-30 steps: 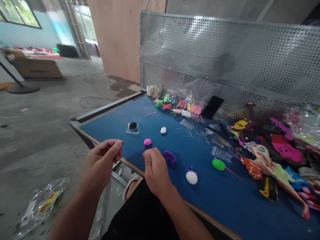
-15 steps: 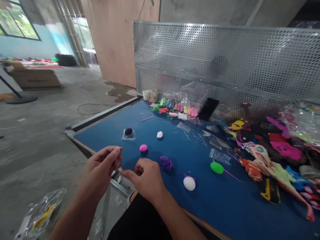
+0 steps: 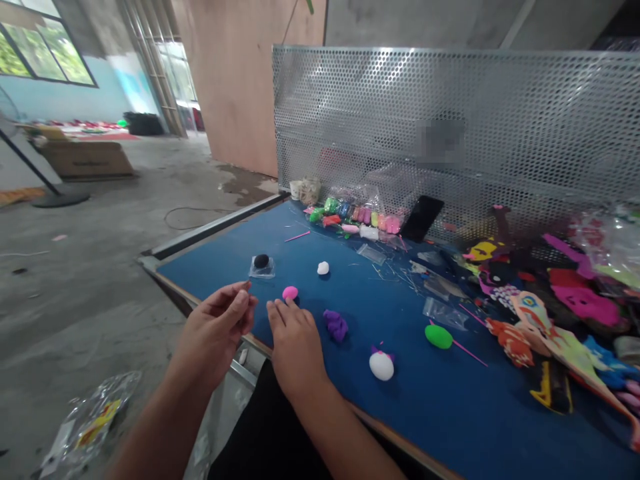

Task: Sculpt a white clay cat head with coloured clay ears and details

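My left hand (image 3: 217,333) is raised over the table's near edge, thumb and fingers pinched together. Whatever it may hold is too small to make out. My right hand (image 3: 296,343) is palm down at the table edge with its fingers stretched out, fingertips close to a pink clay ball (image 3: 290,293). I cannot tell whether they touch it. To its right are a twisted purple clay lump (image 3: 335,326) and a white clay ball (image 3: 381,366) with purple bits on top. A black clay lump (image 3: 261,261) rests on a clear wrapper, and a small white clay lump (image 3: 323,268) sits farther back.
A green clay shape (image 3: 439,337) on a pink stick lies to the right. Colourful clay figures (image 3: 545,320) crowd the right side. Bagged clay (image 3: 360,213) and a dark phone (image 3: 423,218) stand at the back before a perforated metal panel (image 3: 375,120).
My right hand has turned palm down and its fingers have straightened toward the pink ball. My left hand stays pinched. The whole view has shifted slightly.
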Available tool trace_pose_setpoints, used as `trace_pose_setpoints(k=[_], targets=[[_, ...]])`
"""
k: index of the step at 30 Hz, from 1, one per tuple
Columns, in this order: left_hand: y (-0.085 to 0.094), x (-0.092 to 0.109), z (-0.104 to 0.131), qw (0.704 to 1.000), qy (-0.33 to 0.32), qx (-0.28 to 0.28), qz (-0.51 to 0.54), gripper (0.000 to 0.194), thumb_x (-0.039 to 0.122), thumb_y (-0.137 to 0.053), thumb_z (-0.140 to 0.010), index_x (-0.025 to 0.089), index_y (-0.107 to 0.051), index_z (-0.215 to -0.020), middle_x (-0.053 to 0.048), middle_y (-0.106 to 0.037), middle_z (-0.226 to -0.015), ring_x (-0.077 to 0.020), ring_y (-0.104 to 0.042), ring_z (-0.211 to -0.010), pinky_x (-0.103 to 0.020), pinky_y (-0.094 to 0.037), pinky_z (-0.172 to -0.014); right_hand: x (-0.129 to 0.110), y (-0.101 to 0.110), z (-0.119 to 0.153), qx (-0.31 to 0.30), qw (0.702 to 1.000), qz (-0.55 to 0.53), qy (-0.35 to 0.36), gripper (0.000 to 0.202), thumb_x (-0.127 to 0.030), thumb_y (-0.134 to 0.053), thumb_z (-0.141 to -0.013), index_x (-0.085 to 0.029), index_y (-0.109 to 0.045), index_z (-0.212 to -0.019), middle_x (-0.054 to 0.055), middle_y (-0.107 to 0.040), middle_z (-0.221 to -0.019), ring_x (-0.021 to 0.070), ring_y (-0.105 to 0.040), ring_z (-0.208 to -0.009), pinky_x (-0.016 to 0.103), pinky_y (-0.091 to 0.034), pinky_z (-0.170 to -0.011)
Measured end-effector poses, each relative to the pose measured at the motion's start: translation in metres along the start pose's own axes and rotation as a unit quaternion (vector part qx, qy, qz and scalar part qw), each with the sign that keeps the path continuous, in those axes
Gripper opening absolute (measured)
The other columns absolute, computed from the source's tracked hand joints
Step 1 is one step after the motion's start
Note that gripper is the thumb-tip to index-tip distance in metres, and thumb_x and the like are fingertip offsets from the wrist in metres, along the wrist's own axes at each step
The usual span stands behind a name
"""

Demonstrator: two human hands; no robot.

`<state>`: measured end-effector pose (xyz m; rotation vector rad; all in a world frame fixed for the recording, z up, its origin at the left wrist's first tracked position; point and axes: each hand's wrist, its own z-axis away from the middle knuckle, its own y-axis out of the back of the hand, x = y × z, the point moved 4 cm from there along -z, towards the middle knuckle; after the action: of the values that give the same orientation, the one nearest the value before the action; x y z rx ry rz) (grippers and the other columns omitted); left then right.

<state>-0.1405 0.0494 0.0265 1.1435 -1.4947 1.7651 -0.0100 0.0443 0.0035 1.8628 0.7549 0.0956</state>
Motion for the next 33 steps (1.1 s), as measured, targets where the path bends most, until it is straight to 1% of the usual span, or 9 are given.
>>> trace_pose_setpoints(k=[3,7,12,17,19,21,23,27,33], targets=[[-0.003,-0.002,0.003,1.000,-0.002,-0.024,-0.013,0.027,0.032,-0.089,-0.065,0.019,-0.074,-0.083,0.001,-0.064,-0.072,-0.0086,-0.055,-0.062,-0.016,-0.045,-0.052,0.001,0.003,0.001,0.008,1.000,-0.009,-0.012,0.032,-0.014,-0.050,-0.099,-0.015,-0.061,-0.128,0.010,-0.066,-0.131,0.0276,-0.055,-0.119,0.042,-0.044,-0.096],[-0.005,-0.003,0.008,0.999,-0.014,-0.021,-0.043,0.026,0.035,-0.087,-0.068,0.018,-0.074,-0.081,0.000,-0.064,-0.072,-0.0079,-0.052,-0.061,-0.017,-0.044,-0.053,0.002,0.007,0.001,0.019,0.999,-0.010,-0.033,0.029,-0.017,-0.055,-0.097,-0.019,-0.063,-0.125,0.010,-0.069,-0.119,0.0265,-0.058,-0.104,0.042,-0.046,-0.088],[-0.006,-0.004,0.010,0.998,-0.018,-0.022,-0.065,0.025,0.033,-0.085,-0.069,0.017,-0.074,-0.084,0.000,-0.065,-0.070,-0.0081,-0.053,-0.061,-0.017,-0.043,-0.055,0.005,0.010,0.000,0.045,0.995,-0.053,-0.075,0.028,-0.030,-0.059,-0.095,-0.020,-0.064,-0.120,0.010,-0.069,-0.110,0.0285,-0.058,-0.104,0.045,-0.047,-0.088],[-0.009,-0.007,0.014,0.998,0.019,-0.017,-0.063,0.026,0.029,-0.088,-0.065,0.017,-0.072,-0.081,0.000,-0.064,-0.067,-0.0088,-0.055,-0.060,-0.017,-0.045,-0.056,0.004,0.036,0.018,0.177,0.958,-0.205,-0.088,0.026,-0.020,-0.049,-0.097,-0.019,-0.062,-0.119,0.010,-0.069,-0.110,0.0231,-0.061,-0.102,0.040,-0.050,-0.092],[-0.018,-0.009,0.019,0.995,0.047,-0.053,-0.071,0.026,0.028,-0.087,-0.066,0.018,-0.070,-0.081,-0.001,-0.065,-0.072,-0.0100,-0.058,-0.063,-0.018,-0.045,-0.057,0.006,0.051,0.031,0.205,0.930,-0.291,-0.086,0.034,-0.025,-0.054,-0.094,-0.020,-0.056,-0.127,0.010,-0.067,-0.112,0.0213,-0.063,-0.098,0.035,-0.054,-0.087],[-0.032,-0.014,0.027,0.984,0.086,-0.124,-0.092,0.024,0.027,-0.086,-0.069,0.018,-0.068,-0.081,-0.002,-0.066,-0.078,-0.0119,-0.060,-0.068,-0.019,-0.047,-0.060,0.010,0.064,0.045,0.197,0.911,-0.352,-0.089,0.044,-0.031,-0.061,-0.092,-0.024,-0.052,-0.135,0.008,-0.066,-0.115,0.0195,-0.065,-0.095,0.032,-0.057,-0.082],[-0.048,-0.024,0.036,0.963,0.122,-0.207,-0.124,0.021,0.027,-0.084,-0.072,0.018,-0.066,-0.080,-0.002,-0.064,-0.079,-0.0133,-0.060,-0.071,-0.021,-0.048,-0.063,0.018,0.075,0.059,0.191,0.906,-0.367,-0.094,0.039,-0.034,-0.065,-0.091,-0.028,-0.060,-0.129,0.006,-0.067,-0.113,0.0197,-0.066,-0.097,0.031,-0.058,-0.081],[-0.079,-0.050,0.052,0.923,0.153,-0.311,-0.165,0.018,0.032,-0.077,-0.079,0.018,-0.066,-0.080,-0.001,-0.058,-0.070,-0.0107,-0.052,-0.060,-0.021,-0.044,-0.056,0.042,0.098,0.096,0.242,0.916,-0.295,-0.122,0.016,-0.025,-0.064,-0.093,-0.029,-0.074,-0.105,0.004,-0.072,-0.093,0.0190,-0.069,-0.085,0.032,-0.058,-0.078],[-0.122,-0.085,0.082,0.864,0.215,-0.415,-0.190,0.023,0.040,-0.073,-0.082,0.022,-0.068,-0.095,-0.004,-0.065,-0.078,-0.0132,-0.054,-0.061,-0.025,-0.046,-0.059,0.092,0.137,0.153,0.319,0.908,-0.152,-0.227,0.013,-0.019,-0.063,-0.091,-0.025,-0.075,-0.093,0.004,-0.074,-0.086,0.0188,-0.070,-0.078,0.031,-0.059,-0.070]])
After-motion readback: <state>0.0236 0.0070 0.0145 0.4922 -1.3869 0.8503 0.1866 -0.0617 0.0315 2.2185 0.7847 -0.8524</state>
